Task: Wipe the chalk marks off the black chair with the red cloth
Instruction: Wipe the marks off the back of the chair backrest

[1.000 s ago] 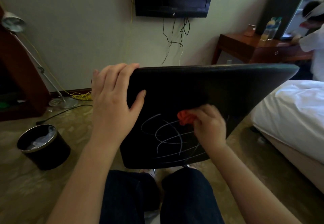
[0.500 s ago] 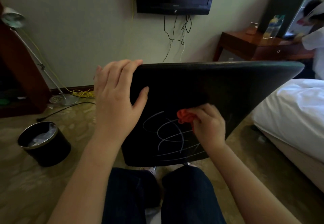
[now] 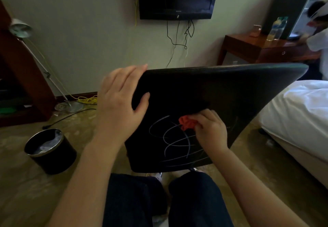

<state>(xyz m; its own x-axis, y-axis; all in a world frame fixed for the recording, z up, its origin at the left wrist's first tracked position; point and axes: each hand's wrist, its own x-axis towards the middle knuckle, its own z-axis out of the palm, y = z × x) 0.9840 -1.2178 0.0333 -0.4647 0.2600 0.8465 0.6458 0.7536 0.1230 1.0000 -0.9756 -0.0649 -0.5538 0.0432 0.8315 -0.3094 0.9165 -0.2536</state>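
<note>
The black chair back (image 3: 221, 92) stands in front of me, its back face toward me. White looping chalk marks (image 3: 174, 141) cover its lower middle. My left hand (image 3: 120, 102) grips the chair's top left corner, fingers over the top edge and thumb on the near face. My right hand (image 3: 210, 131) holds a bunched red cloth (image 3: 186, 123) and presses it against the upper right part of the chalk marks. Most of the cloth is hidden inside my fist.
A black waste bin (image 3: 50, 150) stands on the carpet at the left. A floor lamp (image 3: 21, 29) and yellow cable (image 3: 87, 99) lie by the wall. A white bed (image 3: 300, 113) is at the right. Another person (image 3: 317, 36) stands by a wooden desk (image 3: 257, 47).
The view has shifted slightly. My right hand with the red cloth has stayed on the upper right of the marks, with only small motion. My left hand keeps its grip.
</note>
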